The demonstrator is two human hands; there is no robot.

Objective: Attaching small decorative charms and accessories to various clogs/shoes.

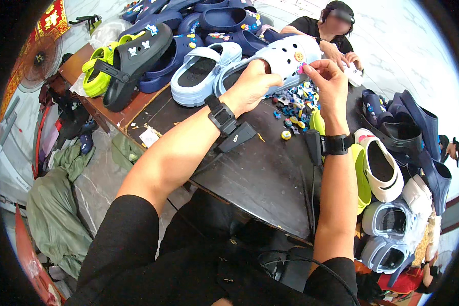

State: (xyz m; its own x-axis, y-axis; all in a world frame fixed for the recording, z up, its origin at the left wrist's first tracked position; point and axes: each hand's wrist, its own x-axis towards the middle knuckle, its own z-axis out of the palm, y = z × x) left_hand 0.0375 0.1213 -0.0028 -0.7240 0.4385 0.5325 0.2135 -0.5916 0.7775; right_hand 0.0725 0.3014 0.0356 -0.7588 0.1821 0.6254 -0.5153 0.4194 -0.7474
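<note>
My left hand grips a light blue clog over the table, its fingers partly hidden inside the opening. The clog is tilted, with its holed upper turned up. A round yellow-orange charm sits on that upper. At its right side the thumb and forefinger of my right hand are pinched together on a small pink charm, which touches the clog. A heap of small mixed charms lies on the dark table beneath. Another light blue clog stands to the left of my left hand.
Navy clogs are piled at the back. A dark grey clog and a lime one stand far left. More clogs, including a white one, line the right side. A co-worker sits across the table.
</note>
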